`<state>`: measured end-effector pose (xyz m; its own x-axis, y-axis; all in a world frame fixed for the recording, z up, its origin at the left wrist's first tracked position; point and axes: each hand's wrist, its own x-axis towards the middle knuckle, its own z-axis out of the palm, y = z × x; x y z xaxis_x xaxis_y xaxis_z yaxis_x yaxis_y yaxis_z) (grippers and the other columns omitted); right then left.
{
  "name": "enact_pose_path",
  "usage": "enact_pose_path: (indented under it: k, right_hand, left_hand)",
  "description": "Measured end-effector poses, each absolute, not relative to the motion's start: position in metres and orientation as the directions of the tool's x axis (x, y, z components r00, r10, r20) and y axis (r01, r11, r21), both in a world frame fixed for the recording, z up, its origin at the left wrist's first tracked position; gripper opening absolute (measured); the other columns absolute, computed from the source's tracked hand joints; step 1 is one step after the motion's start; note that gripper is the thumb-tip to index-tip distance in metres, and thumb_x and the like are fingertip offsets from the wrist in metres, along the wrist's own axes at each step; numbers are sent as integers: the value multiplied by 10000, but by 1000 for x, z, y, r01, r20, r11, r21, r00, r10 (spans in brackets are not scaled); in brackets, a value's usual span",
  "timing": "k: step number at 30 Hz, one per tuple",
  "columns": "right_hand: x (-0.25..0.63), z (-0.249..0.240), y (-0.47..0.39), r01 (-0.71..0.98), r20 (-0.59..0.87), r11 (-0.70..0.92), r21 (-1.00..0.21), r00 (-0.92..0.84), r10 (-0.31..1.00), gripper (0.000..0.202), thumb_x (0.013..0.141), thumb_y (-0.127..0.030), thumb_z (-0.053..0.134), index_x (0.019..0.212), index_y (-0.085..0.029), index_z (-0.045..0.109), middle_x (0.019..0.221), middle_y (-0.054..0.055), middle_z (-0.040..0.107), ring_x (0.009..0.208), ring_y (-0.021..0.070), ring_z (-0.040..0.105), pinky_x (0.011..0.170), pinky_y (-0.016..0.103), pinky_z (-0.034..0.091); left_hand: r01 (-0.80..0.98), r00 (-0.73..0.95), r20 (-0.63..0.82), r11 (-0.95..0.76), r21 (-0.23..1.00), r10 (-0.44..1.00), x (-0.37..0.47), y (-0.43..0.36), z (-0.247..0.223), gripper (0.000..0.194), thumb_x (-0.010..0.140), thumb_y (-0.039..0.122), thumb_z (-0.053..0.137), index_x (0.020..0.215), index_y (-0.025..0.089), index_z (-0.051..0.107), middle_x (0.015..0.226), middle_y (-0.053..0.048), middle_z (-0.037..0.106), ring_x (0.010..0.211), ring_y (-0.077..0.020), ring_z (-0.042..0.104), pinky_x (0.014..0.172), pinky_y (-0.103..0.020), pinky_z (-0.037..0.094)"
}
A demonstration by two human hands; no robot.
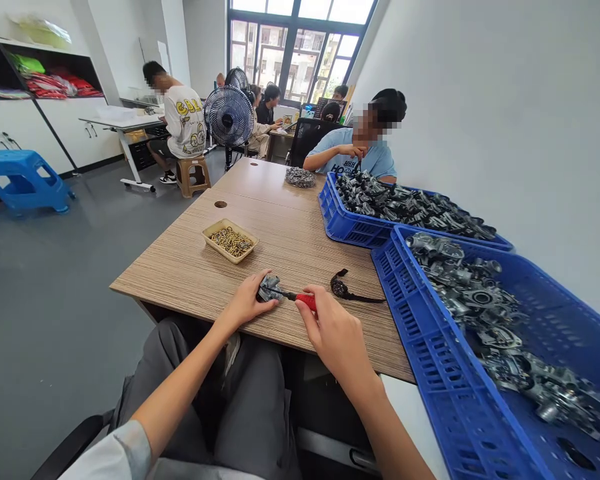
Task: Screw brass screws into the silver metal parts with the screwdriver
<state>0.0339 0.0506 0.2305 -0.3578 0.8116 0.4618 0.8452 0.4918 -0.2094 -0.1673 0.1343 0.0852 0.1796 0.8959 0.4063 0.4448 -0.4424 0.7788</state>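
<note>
Near the front edge of the wooden table (pixel 180 267), my left hand (pixel 250 300) grips a small grey metal part (pixel 271 289). Fingers and thumb of my right hand (pixel 330 327) are closed around the red handle of a screwdriver (pixel 306 300). Its dark shaft points left, and the tip reaches the metal part; the exact contact point is too small to tell. Beyond my left hand sits a cream tray (pixel 252 248) of brass-coloured screws (pixel 231 241). A black wristwatch (pixel 340 288) lies to the right of the screwdriver.
Two blue crates (pixel 405 300) (pixel 337 220) full of metal parts stand along the right side. A bag of parts (pixel 300 177) lies at the table's far end, where a person in a blue shirt (pixel 353 150) sits. A fan (pixel 229 117) and other people are behind.
</note>
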Motion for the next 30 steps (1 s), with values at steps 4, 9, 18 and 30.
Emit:
enact_pose_path:
  k: [4,9,18,30]
  right_hand:
    - [37,232,51,851,442,487,-195,-367,818,191,1089,-334,447,1192,-223,563,1084,64,758,944,225,740,670,296,492]
    - [39,239,50,851,398,483,-205,-378,836,132,1070,-275,454,1129,-235,565,1055,51,733,913,215,717,649,298,481]
    - [38,239,51,779,346,585,-226,-497,796,268,1023,-114,400,1192,-249,559,1190,77,678,1078,231,672,782,330,563]
    - [42,234,52,838,516,489,-244,-315,797,233,1072,-363,502,1200,-211,625,1102,93,768,980,237,738,760,327,560]
  left_hand:
    - [447,191,409,-451,773,892,-168,135,85,799,832,387,791,1523,207,433,1372,-135,633,1291,-310,598,1138,-493,461]
    - [453,195,410,-452,768,891,-168,134,86,791,834,392,788,1518,204,437,1374,-135,633,1291,-308,597,1138,-491,461]
    - [451,189,416,-455,768,889,-167,134,85,801,828,387,796,1523,218,436,1373,-130,633,1286,-308,603,1133,-487,465]
    - [478,211,398,-449,755,893,-168,135,86,809,831,408,789,1528,221,423,1339,-130,638,1279,-314,598,1115,-492,475]
